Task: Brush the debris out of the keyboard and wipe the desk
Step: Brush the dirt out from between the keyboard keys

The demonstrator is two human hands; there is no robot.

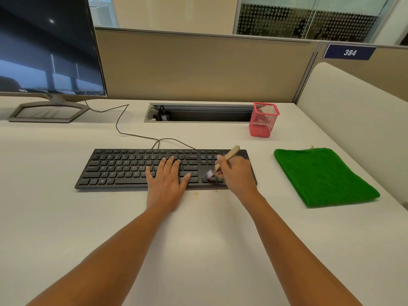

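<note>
Two hands at work on the keyboard (136,168). Left hand (167,184) flat on the right half of the letter keys, fingers spread wide, holding nothing, just pressing down. Right hand (234,171) pinched shut around the brush (225,161), near the arrow keys.

To do this step well: short, soft flicks between the keys, always toward the near edge. Light push only, so no key pops off. Flat hand kept firm, so nothing slides.

Keyboard in the middle of the desk (66,217), long side running left to right, cord going off the far side. Brush tilted, handle up and far-right, hairs down and near-left on the keys. A few tiny brown crumbs (195,194) just near of the keyboard. Green cloth (324,176) folded on the right, not in use.
</note>
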